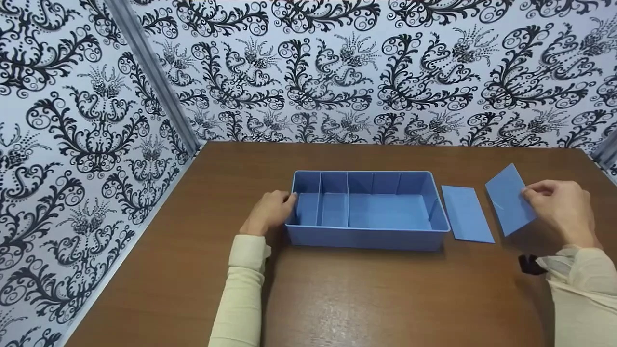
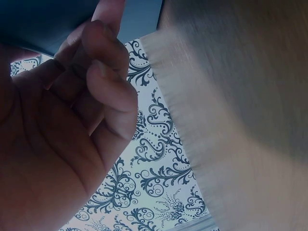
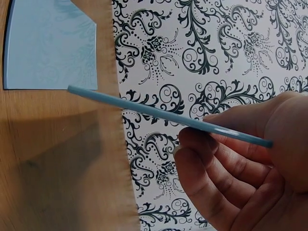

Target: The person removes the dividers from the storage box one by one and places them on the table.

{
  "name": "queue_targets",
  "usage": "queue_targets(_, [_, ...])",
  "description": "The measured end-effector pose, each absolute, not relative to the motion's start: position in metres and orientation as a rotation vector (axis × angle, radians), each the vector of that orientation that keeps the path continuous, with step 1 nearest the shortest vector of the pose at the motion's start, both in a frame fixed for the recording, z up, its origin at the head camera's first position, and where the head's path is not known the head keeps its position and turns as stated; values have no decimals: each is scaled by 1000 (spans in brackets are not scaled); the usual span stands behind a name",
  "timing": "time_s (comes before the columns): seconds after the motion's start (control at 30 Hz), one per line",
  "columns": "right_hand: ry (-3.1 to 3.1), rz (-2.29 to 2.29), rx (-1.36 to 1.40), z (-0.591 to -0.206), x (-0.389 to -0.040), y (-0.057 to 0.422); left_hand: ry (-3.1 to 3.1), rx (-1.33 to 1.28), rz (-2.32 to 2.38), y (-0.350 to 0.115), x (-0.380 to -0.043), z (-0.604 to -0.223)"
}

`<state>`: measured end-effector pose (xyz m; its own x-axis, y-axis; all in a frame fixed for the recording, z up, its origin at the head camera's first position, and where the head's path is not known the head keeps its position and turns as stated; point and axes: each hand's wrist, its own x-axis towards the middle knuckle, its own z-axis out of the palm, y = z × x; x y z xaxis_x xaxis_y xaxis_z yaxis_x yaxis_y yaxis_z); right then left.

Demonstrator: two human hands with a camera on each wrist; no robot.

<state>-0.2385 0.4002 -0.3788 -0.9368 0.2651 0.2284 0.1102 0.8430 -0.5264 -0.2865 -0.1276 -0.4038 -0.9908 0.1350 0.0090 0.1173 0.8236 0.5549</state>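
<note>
A blue plastic box (image 1: 366,238) stands on the table, with two upright dividers in its left part and one wide compartment on the right. My left hand (image 1: 272,212) grips the box's left wall, its thumb over the rim. In the left wrist view the fingers of the left hand (image 2: 72,110) curl up against the dark box wall (image 2: 43,24). My right hand (image 1: 561,207) pinches a flat blue divider panel (image 1: 511,200) by its right edge, raised and tilted above the table. Edge-on, that panel (image 3: 144,110) shows between thumb and fingers of the right hand (image 3: 240,168).
A second blue panel (image 1: 467,214) lies flat on the brown wooden table (image 1: 366,299), close to the box's right side. Patterned walls (image 1: 328,72) border the table at the back and left. A small black object (image 1: 531,265) sits at the right cuff.
</note>
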Motion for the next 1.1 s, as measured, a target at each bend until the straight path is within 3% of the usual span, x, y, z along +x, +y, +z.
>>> queue_targets(1.1, [-2776, 793, -282, -394, -241, 407, 2955, 180, 919, -127, -284, -402])
